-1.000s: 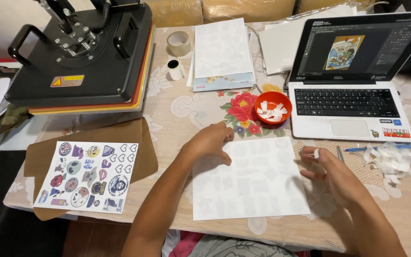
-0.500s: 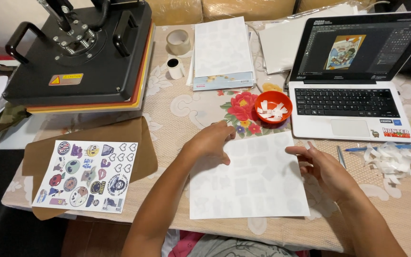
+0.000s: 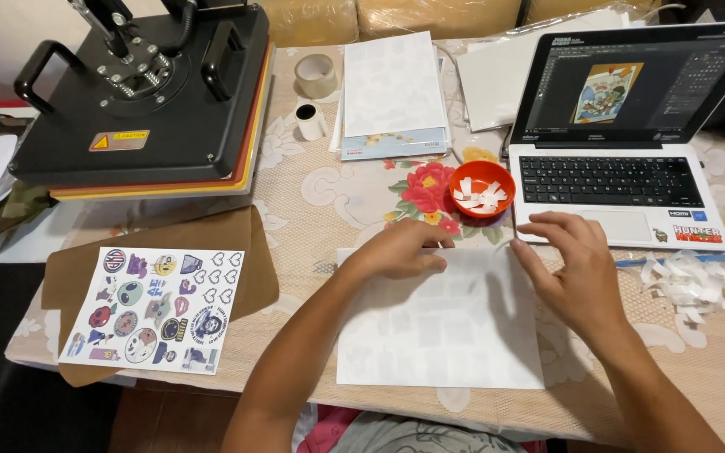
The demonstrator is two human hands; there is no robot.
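Covering the worktop: a beige lace-patterned cloth with printed red flowers (image 3: 354,193); the worktop (image 3: 430,401) fills most of the view, with a dark floor at lower left.
Room: brown wrapped bundles line the far edge; little else shows.
Main sheet: one large white rectangular sheet with faint pale shapes (image 3: 438,323) lies flat at the near edge, in front of the person.
Left hand (image 3: 400,250): rests palm down on the sheet's upper left part, fingers together and curled, pressing rather than gripping.
Right hand (image 3: 571,268): lies on the sheet's upper right edge, fingers spread and flat, clamped on nothing.
Heat press: one black flat heat press with an orange-edged base (image 3: 140,92) stands at far left, its top cut off.
Sticker sheet: one white sheet of colourful printed stickers (image 3: 154,309) lies on brown paper (image 3: 249,252) at near left.
Laptop: one open white laptop with a black keyboard (image 3: 614,180) at far right, right edge cut off.
Bowl: one small orange round bowl holding white scraps (image 3: 482,189), just beyond the sheet.
Scraps: a loose pile of white paper offcuts (image 3: 690,281), too many to count.
Tape: one clear tape roll (image 3: 315,75) and one small white roll (image 3: 309,122).
Paper stack: one stack of white sheets (image 3: 392,92) behind the bowl.
Hard to make out: the sheet's pale shapes.
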